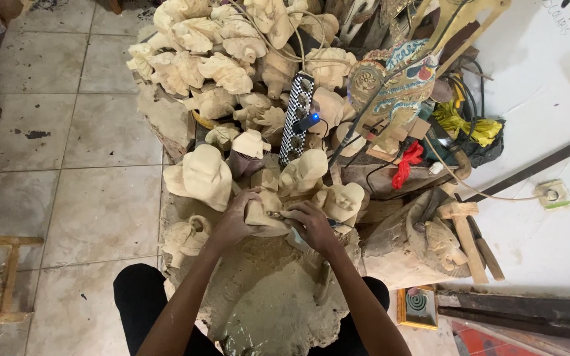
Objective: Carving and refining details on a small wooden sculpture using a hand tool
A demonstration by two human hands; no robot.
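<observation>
Unpainted carved wooden piece [263,217]: on the sawdust-covered work mound [265,290], near its far edge; long axis roughly left to right. Left hand [235,221]: fingers clenched around its left end. Right hand [311,224]: closed on a small carving tool [277,214], tip touching the piece. Pale carved heads [199,175] heaped just beyond.

The small pale wooden carving [266,217] is mostly covered by the left hand [235,221] and right hand [311,224]. The thin metal tool [275,214] between them is too small to identify. Both forearms run off the bottom edge.
</observation>
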